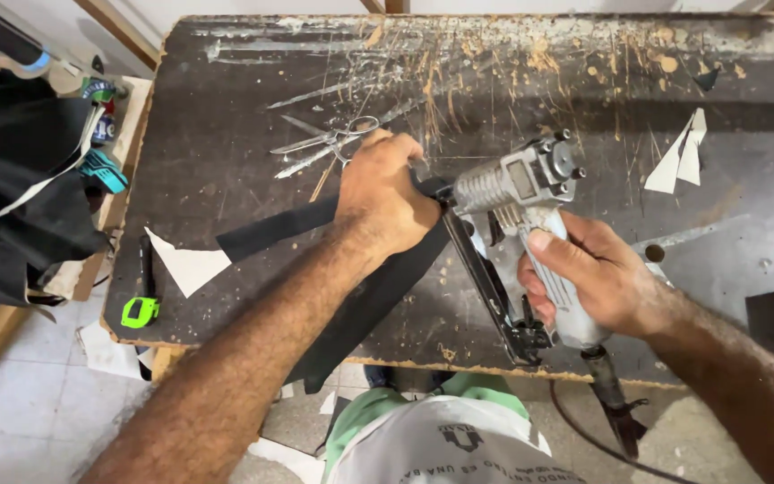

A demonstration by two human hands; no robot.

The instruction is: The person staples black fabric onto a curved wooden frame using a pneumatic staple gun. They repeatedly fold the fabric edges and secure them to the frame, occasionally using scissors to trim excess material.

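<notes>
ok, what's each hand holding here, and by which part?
Right hand grips the pneumatic stapler by its handle, fingers wrapped round it. Left hand presses on the black strip at the end by the stapler's nose.

We stand over a dark, badly scratched bench with a worn wooden edge. Below it we see a pale tiled floor strewn with paper scraps, lit evenly by soft daylight.

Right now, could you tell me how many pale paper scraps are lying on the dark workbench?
2 pale scraps on the workbench: one pale scrap near the left edge beside the green tool, another folded scrap at the right. More may hide under the black strip or arms.
</notes>
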